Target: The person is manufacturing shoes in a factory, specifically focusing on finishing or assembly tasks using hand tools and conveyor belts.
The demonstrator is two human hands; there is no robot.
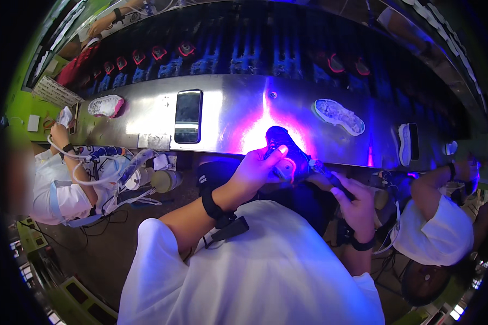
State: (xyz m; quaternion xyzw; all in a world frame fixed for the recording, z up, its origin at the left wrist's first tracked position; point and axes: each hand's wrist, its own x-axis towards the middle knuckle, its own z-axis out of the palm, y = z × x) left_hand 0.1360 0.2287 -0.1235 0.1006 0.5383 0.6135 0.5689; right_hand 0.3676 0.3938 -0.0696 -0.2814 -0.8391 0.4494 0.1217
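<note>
A dark shoe [283,141] is between the two hands, at the near edge of the counter [149,108] — the left hand [257,169] grips it, while the right hand [358,203] grasps a brush [324,172], tip at the shoe's right side. Farther out lie a phone [188,116] and a white sole [339,116].

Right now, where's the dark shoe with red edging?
Head view, just right of centre: the dark shoe with red edging is in the left hand, at the silvery metal table's near edge, left of the right hand.
</note>
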